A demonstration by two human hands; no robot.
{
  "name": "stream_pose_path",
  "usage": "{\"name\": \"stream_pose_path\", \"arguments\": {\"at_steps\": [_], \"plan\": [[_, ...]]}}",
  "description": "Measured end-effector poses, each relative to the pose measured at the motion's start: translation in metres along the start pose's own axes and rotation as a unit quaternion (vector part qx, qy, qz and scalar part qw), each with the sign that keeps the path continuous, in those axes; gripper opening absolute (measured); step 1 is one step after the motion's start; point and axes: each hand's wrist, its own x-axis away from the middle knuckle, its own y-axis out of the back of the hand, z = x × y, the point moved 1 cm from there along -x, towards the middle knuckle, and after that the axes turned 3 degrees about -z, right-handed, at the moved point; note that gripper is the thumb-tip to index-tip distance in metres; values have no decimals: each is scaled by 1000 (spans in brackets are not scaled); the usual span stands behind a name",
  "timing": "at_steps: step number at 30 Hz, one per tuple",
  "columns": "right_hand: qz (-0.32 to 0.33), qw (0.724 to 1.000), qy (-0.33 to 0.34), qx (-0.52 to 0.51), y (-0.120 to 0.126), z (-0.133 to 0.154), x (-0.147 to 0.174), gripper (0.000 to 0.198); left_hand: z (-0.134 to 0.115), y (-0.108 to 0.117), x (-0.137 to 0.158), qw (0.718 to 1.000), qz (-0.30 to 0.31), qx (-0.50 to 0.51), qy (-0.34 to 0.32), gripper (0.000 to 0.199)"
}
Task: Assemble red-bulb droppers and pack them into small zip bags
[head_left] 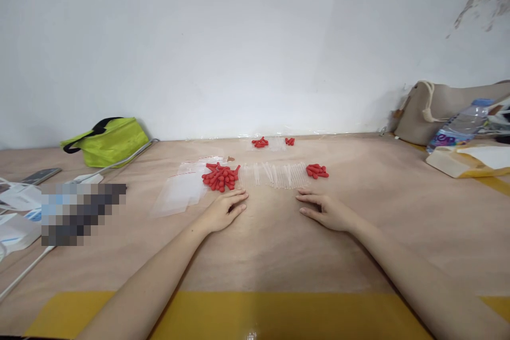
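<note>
Our left hand (227, 210) and right hand (324, 211) lie just nearer us than the row of clear tubes (273, 175), empty, thumbs and fingers parted. Red bulbs (221, 177) flank the row. We judge tubes light, stiff, slippery: pinch mid-length; bulbs probably squeeze.

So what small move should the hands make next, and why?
Perhaps the right hand should pick up one of the clear tubes: that hand looks empty, and their row ends just beyond it, beside some red bulb-tipped pieces.
</note>
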Motion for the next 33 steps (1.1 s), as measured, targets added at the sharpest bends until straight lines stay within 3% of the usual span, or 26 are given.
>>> {"name": "stream_pose_path", "arguments": {"at_steps": [3,6,10,13,17,22,26,30,33], "plan": [[-118,992,-18,42,2,5,-18,26,0,1,0,1000,1,-3,1,38],[-188,973,-99,91,3,13,-49,20,0,1,-1,1000,-2,-2,0,38],[-158,947,-254,117,-8,20,-90,35,0,0,-1,1000,-3,1,-1,38],[-138,931,-310,137,-24,18,-107,39,-1,0,0,1000,-5,2,-1,38],[-136,923,-331,143,-36,13,-111,29,-2,0,0,1000,-7,2,-6,37],[-141,922,-332,141,-34,13,-110,20,-3,-2,-1,999,-33,-2,1,34],[-137,919,-342,144,-32,16,-110,21,-3,-2,0,998,-59,0,3,31],[-142,905,-371,154,-29,19,-111,28,-3,0,-1,998,-56,2,0,31],[-145,909,-366,135,-19,20,-112,30,-4,1,-1,999,-52,4,-1,31]]}}
